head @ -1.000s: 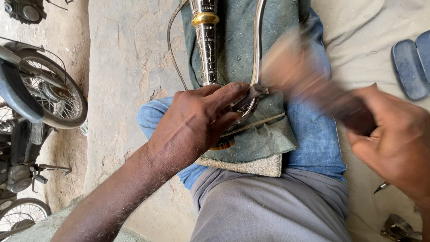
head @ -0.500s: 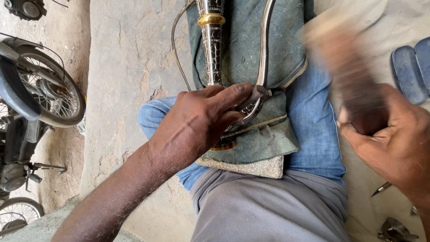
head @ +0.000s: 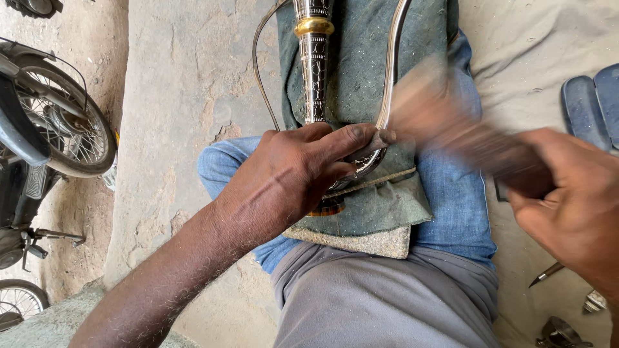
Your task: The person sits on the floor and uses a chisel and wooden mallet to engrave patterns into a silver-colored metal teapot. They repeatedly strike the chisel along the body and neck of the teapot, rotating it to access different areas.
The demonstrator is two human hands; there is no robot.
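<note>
Left hand [head: 293,177]: lies at the centre of the view, fingers curled down and pressed on the lower end of the metal piece, thumb stretched toward 3 o'clock along its curved rim
Right hand [head: 574,206]: at 3 o'clock, its grip closed round the handle of a dark wooden tool [head: 464,132], which is blurred and slants up toward 11 o'clock
Metal piece [head: 314,71]: an engraved silver tube with a brass ring, running from the left hand to 12 o'clock, with a thin curved metal band [head: 393,58] just beside it
Cloth [head: 361,84]: a dusty green pad spread over the person's blue-trousered leg [head: 461,212], under the metal piece
Small tools [head: 548,274]: on the pale sheet at 4 o'clock, too small to tell apart
Motorbike wheel [head: 61,125]: at 9 o'clock on the ground, well apart from the hands
</note>
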